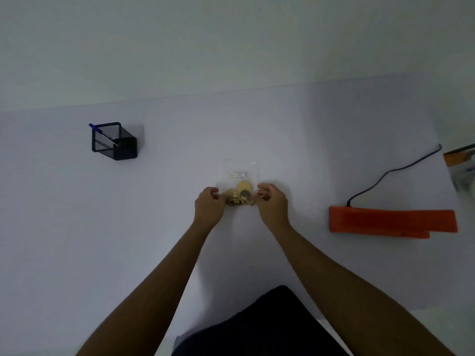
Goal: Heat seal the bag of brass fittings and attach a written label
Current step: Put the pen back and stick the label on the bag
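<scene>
A clear plastic bag (239,168) lies flat on the white table, its near end filled with brass fittings (239,195) and a small printed sticker (237,174) on its upper half. My left hand (208,204) pinches the bag's near left edge. My right hand (271,201) pinches its near right edge. An orange heat sealer (390,222) lies closed on the table to the right, its dark cable (393,169) running away toward the far right. A blue pen (102,133) leans in a black mesh holder (114,141) at the far left.
The white table (180,150) ends at a pale wall at the back. An orange-topped packet (461,163) sits at the right edge of the view. My dark-clothed lap (262,327) shows at the bottom.
</scene>
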